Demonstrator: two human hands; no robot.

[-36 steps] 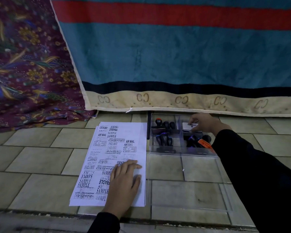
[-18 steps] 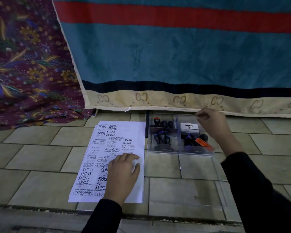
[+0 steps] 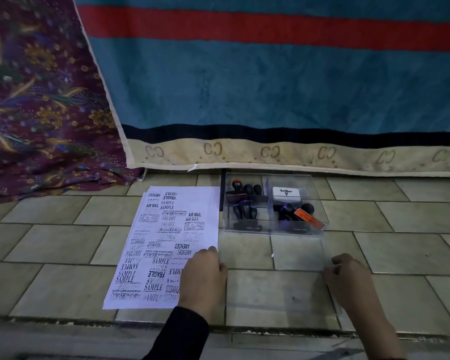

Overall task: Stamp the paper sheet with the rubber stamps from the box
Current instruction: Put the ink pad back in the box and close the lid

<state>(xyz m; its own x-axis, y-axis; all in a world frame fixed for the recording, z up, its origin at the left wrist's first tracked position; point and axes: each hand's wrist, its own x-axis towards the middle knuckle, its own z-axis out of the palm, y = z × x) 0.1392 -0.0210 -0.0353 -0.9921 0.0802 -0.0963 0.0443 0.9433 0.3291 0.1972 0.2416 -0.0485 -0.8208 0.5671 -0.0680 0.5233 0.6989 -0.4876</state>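
Left hand (image 3: 203, 278) fingers curled, gripping clear lid (image 3: 273, 279) left edge; right hand (image 3: 348, 280) fingers curled on right edge.

In front of me was a big blue cloth (image 3: 270, 87) with a red stripe, a dark band and a cream lettered edge. A purple flowery cloth (image 3: 37, 100) lay to its left. Below was a pale tiled floor (image 3: 50, 242).

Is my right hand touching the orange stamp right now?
Apart. The head view shows the right hand by the open lid's right edge, well short of the orange stamp in the box.
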